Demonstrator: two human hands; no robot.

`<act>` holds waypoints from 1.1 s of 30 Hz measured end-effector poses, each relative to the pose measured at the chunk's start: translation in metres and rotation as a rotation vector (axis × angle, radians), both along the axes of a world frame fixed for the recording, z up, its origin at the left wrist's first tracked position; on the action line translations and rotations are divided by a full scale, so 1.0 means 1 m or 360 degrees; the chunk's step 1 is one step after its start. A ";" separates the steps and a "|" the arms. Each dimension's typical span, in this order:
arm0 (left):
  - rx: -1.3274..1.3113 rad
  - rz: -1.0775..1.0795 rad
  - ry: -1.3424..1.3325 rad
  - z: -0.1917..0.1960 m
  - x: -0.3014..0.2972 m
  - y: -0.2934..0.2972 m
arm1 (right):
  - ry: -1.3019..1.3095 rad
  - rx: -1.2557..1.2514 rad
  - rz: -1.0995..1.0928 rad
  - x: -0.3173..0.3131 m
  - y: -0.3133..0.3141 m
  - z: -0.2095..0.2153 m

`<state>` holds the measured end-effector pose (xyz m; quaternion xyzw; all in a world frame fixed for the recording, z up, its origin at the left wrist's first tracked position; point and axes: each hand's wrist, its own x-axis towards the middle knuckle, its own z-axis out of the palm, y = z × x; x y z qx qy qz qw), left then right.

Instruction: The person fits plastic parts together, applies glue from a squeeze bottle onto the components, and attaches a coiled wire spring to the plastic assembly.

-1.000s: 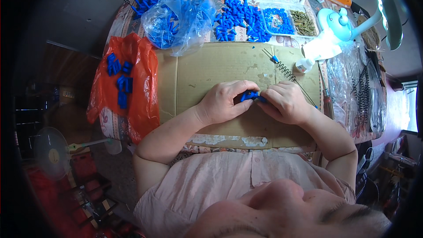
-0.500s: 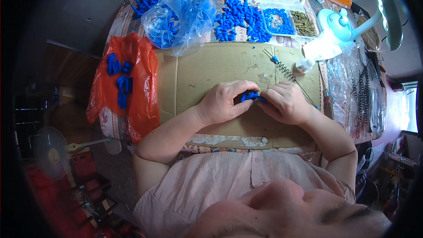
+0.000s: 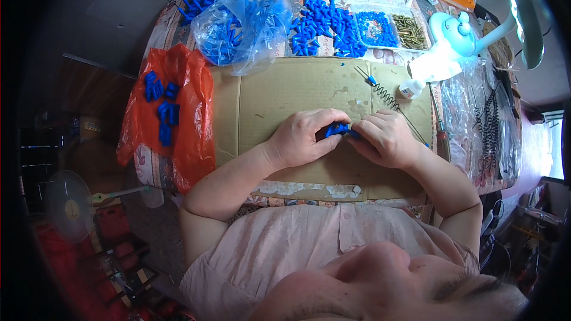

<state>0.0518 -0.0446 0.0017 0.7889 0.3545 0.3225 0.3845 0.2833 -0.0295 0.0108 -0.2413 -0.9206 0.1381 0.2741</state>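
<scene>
Above a brown cardboard sheet point(image 3: 285, 92), my left hand point(image 3: 303, 137) and my right hand point(image 3: 386, 139) meet around a small blue plastic part point(image 3: 337, 129). The left thumb and fingers are closed on its left side. My right fingers are curled and pinch its right end; they hide much of it. Just beyond my right hand lies a black wire spring point(image 3: 386, 96) with a blue cone on it and long straight ends. A small white bottle point(image 3: 410, 89) stands near the spring.
Blue blocks point(image 3: 162, 104) lie on a red plastic bag point(image 3: 193, 113) at left. Farther back are a clear bag point(image 3: 262, 30), a pile of blue cones point(image 3: 321, 24) and a tray point(image 3: 389, 47) of small parts. A screwdriver point(image 3: 442, 137) and lamp point(image 3: 452, 32) are at right.
</scene>
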 end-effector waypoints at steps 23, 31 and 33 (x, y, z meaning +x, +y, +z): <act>-0.0010 0.0006 -0.0017 0.002 0.001 0.000 | 0.0007 -0.0018 -0.0003 0.000 0.000 0.001; 0.0006 0.0006 -0.0011 0.001 0.000 0.000 | -0.0016 -0.0015 -0.0002 0.001 0.000 0.000; 0.0006 0.0006 -0.0011 0.001 0.000 0.000 | -0.0019 -0.0018 -0.0005 0.000 0.000 0.001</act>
